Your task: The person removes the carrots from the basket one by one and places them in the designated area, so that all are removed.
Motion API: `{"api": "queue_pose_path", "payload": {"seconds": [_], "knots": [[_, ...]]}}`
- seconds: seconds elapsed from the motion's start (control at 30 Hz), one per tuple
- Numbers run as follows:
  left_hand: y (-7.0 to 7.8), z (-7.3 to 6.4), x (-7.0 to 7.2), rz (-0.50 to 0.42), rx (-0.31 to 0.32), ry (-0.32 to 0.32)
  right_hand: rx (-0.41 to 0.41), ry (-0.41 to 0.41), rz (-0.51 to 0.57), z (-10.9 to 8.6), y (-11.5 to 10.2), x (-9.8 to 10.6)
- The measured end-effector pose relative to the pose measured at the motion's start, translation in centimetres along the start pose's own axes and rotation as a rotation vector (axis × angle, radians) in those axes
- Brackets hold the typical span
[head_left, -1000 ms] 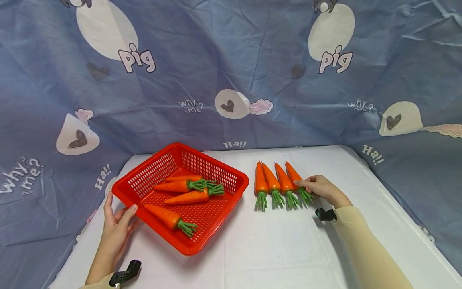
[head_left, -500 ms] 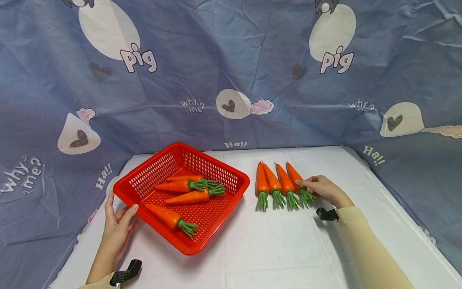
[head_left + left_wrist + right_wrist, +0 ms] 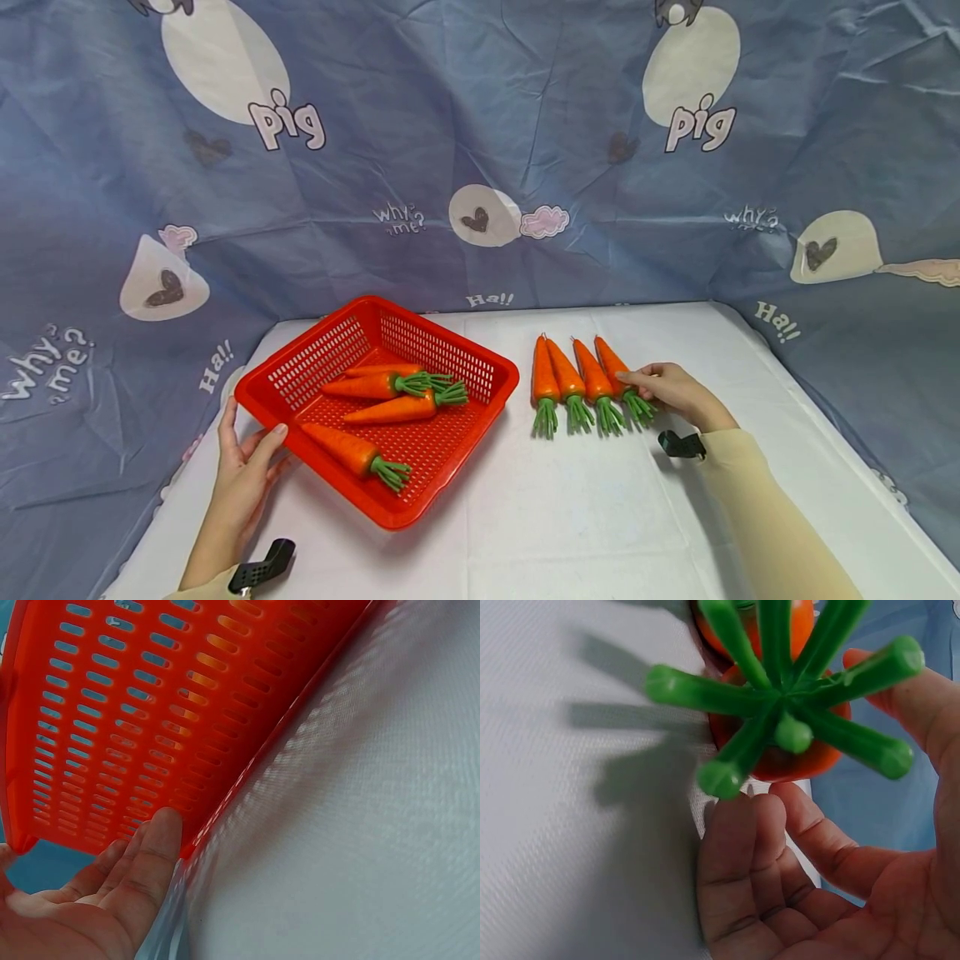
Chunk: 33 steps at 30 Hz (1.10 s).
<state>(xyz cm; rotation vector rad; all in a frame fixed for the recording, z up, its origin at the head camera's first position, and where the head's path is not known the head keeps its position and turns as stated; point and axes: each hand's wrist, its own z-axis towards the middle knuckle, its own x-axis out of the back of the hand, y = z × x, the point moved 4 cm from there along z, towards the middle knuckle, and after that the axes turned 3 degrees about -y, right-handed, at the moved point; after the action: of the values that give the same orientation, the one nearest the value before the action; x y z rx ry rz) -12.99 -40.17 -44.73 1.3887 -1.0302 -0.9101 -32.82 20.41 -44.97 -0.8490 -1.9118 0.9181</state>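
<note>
At the left, a red perforated plastic basket [image 3: 315,467] holds several orange carrots [image 3: 348,450] with green stem tufts. My left hand [image 3: 236,483] grips its left corner, thumb on the rim and fingers against the outside wall [image 3: 112,727]. On the right, several carrots [image 3: 567,375] lie side by side, tips away from me. My right hand [image 3: 667,387] holds the rightmost carrot [image 3: 611,357] between thumb and fingers, near its stem end. In the right wrist view its green stems [image 3: 780,697] hide most of the carrot body.
A white cloth [image 3: 555,525] covers the table. Behind and at the sides hangs a blue printed curtain [image 3: 360,167]. Black wrist devices sit on the left wrist [image 3: 262,567] and the right wrist [image 3: 681,444].
Hardly anything differs. The right hand shifts very slightly at the rightmost carrot; the left hand, basket and other carrots stay where they are.
</note>
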Motion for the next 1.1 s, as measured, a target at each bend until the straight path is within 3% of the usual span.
{"api": "queue_pose_path", "payload": {"seconds": [0.6, 1.1], "knots": [[-0.1, 0.1, 0.1, 0.007, 0.005, -0.007, 0.008, -0.003, -0.026, -0.3, -1.7, 0.7], [0.2, -0.1, -0.1, 0.006, 0.023, -0.002, 0.070, 0.042, -0.157, -0.4, -6.7, 1.2]]}}
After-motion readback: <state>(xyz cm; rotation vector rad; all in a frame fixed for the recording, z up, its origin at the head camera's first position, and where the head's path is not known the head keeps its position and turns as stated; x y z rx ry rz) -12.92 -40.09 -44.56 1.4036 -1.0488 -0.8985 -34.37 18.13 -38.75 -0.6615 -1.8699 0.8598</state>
